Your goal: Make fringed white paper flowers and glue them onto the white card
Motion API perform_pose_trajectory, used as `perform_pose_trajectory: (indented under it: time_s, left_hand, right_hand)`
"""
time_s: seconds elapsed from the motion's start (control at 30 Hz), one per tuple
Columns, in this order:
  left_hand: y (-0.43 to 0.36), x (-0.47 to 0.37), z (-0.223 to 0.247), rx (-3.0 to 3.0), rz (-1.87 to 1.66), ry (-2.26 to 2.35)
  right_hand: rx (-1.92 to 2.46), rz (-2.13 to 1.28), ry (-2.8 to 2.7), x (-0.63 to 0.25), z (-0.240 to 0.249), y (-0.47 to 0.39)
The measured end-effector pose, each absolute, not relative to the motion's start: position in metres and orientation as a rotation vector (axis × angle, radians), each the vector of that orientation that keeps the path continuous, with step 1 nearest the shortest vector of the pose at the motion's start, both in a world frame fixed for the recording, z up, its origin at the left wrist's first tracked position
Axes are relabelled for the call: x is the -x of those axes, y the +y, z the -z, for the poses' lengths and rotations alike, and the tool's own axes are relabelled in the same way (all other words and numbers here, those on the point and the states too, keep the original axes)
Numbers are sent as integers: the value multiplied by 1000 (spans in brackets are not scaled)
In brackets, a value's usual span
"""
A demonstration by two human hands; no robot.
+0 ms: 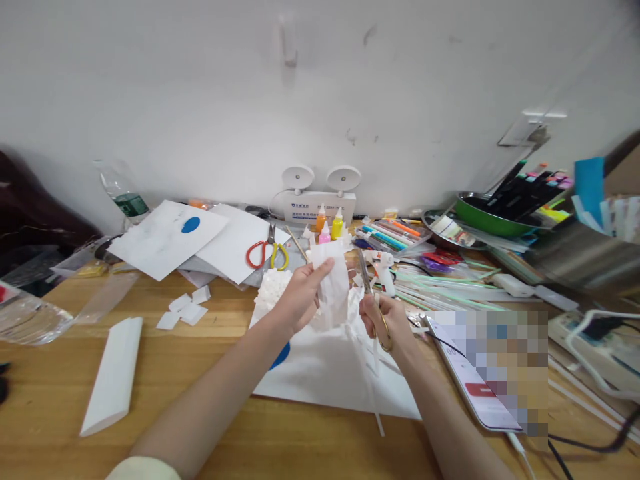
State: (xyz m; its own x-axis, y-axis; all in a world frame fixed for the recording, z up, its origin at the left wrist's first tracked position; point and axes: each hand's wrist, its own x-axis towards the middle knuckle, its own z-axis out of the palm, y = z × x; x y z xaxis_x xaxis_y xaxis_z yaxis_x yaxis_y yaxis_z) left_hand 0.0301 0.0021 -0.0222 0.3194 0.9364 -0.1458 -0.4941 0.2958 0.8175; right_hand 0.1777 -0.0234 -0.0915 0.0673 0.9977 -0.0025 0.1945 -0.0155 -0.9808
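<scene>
In the middle of the head view, my left hand (301, 298) pinches a piece of white paper (334, 287) and holds it upright. Just to its right, my right hand (387, 320) grips a pair of scissors (365, 273) with gold-coloured handles, blades pointing up beside the paper. Thin white paper strips (371, 380) hang below the hands. Under them lies a white sheet (320, 383) with a blue shape (280, 357), partly covered by my left forearm. A pile of small white pieces (273, 290) sits on the sheet, left of the paper.
Red-and-yellow-handled scissors (270, 252) and white sheets (165, 240) lie behind to the left. A folded white paper (114, 373) is at front left. A phone (470, 373) with a cable is at right. A glue gun (383, 267) and paint bottles (337, 225) stand behind my hands.
</scene>
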Motion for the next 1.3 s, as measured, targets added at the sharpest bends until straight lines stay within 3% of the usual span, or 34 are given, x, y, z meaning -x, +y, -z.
perform_pose_trajectory:
  time_s: [0.47, 1.3]
  left_hand:
    - [22, 16, -12, -635, -1390, 617]
    - [20, 5, -8, -613, -1320, 580]
  right_hand:
    - [1255, -1058, -1820, -174, 87, -34]
    - [1253, -1032, -1820, -172, 82, -37]
